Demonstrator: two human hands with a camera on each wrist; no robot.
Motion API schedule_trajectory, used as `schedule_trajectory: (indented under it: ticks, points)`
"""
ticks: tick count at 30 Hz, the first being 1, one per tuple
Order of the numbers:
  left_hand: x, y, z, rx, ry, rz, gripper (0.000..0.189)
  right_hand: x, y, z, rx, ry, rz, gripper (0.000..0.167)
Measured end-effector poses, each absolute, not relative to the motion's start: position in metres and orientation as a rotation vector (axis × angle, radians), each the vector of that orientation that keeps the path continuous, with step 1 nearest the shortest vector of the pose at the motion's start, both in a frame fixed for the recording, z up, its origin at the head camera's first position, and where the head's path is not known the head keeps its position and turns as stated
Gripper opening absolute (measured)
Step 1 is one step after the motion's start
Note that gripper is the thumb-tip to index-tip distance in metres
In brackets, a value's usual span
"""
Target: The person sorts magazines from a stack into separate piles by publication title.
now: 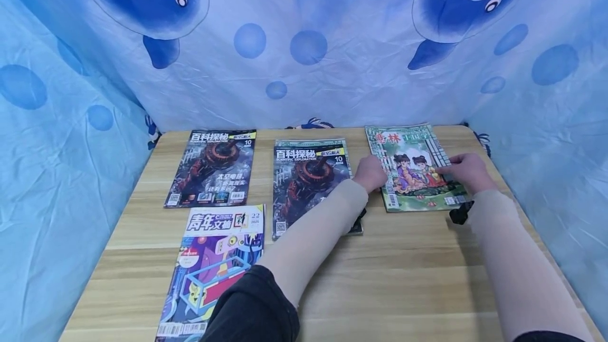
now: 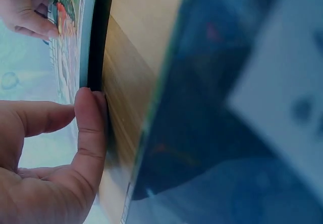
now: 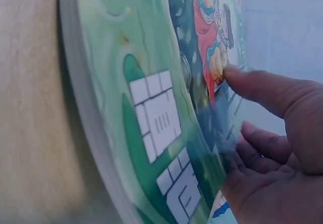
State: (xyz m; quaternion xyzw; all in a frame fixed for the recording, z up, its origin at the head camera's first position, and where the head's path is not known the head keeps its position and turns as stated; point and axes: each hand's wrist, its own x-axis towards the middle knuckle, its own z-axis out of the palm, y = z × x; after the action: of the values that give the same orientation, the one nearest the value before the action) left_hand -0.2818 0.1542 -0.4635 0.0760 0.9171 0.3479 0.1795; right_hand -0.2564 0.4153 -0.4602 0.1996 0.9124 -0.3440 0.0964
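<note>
A green magazine with two cartoon figures on its cover lies at the far right of the table, between both hands. My left hand pinches its left edge between thumb and fingers; in the left wrist view the thumb and a bent finger meet there. On the opposite side my right hand grips the right edge. Its thumb presses on the cover, while the other fingers curl at the edge, their tips partly hidden. A dark shadow runs under the magazine's edge in the right wrist view.
Left of the green magazine, a dark science magazine lies on a greenish one, partly behind my left forearm. Another dark copy is at the far left, above a colourful magazine. Blue dolphin-print cloth surrounds the wooden table.
</note>
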Motion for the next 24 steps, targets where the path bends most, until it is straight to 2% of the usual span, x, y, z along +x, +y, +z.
schedule_trajectory:
  ticks: [5, 20, 22, 24]
  points:
    - [-0.279, 0.151, -0.461, 0.150, 2.572, 1.024, 0.024, -0.256, 0.413, -0.459, 0.597, 2.741, -0.981, 0.072]
    - [-0.279, 0.132, -0.452, 0.192, 2.629, 1.195, 0.030, -0.246, 0.380, -0.437, 0.508, 2.786, -1.128, 0.089]
    - [-0.277, 0.126, -0.446, 0.228, 2.616, 1.274, 0.026, -0.245, 0.373, -0.436, 0.475, 2.791, -1.172, 0.089]
    - [-0.275, 0.120, -0.441, 0.269, 2.592, 1.355, 0.013, -0.245, 0.366, -0.433, 0.453, 2.795, -1.225, 0.091]
